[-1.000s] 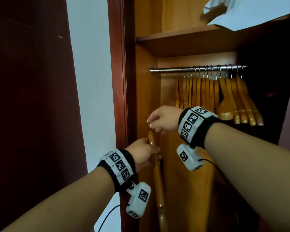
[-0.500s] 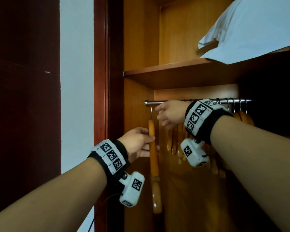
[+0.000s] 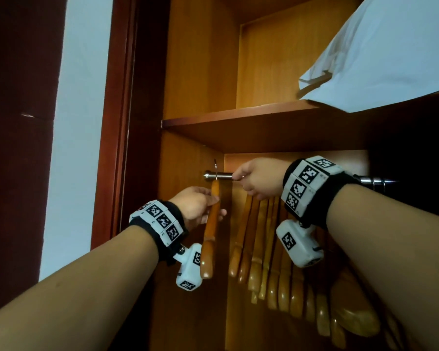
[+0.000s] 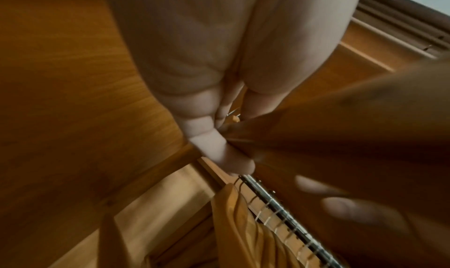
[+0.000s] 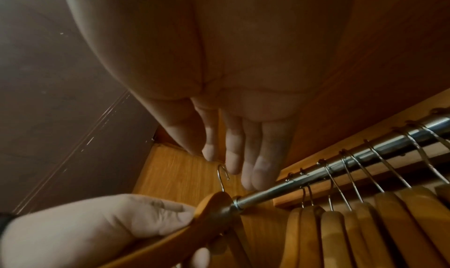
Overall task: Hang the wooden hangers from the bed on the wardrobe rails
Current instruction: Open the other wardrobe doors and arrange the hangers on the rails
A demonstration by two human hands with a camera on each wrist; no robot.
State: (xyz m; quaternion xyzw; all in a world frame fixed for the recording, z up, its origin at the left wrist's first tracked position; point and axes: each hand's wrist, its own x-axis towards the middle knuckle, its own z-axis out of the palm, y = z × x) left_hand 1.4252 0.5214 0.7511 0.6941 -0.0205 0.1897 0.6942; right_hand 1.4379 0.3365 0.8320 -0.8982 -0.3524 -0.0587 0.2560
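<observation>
From the head camera, the wooden hanger [image 3: 211,224] has come up from waist height a second ago to the free left end of the rail [image 3: 219,176]; its hook [image 3: 215,165] now pokes above the bar, not yet dropped over it. The left hand [image 3: 197,206] holds the hanger's neck, fingers curled round the wood. The right hand [image 3: 257,178] has climbed to the rail too, fingers touching the bar beside the hook. Hung hangers [image 3: 271,239] crowd the rail to the right.

Left wrist camera: the left hand [image 4: 212,91] is wrapped on the hanger, thumb and fingers clamped, with the rail [image 4: 280,206] just beyond.

Right wrist camera: the right hand [image 5: 241,137] is extended, fingers [image 5: 233,156] straight and together, tips at the rail [image 5: 304,179] next to the hook [image 5: 222,173]; it grips nothing. I'd say one lowering move seats this hanger.
</observation>
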